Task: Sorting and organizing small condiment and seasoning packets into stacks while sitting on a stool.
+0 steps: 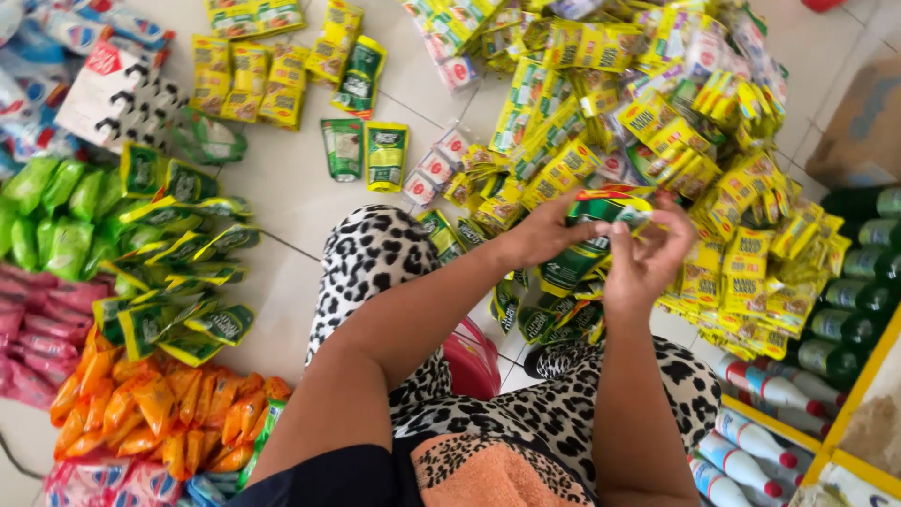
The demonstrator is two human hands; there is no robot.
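orange sachets (141, 413), green bottles (859, 296), tiled floor (291, 178)

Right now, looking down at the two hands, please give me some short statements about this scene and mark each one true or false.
1. Both hands, left hand and right hand, hold a strip of sachets. True.
2. The orange packets lie on a shelf. False: they lie on the tiled floor.
3. Green bottles lie at the right edge. True.
4. The yellow sachet pile is behind the person. False: it is in front, beyond the hands.
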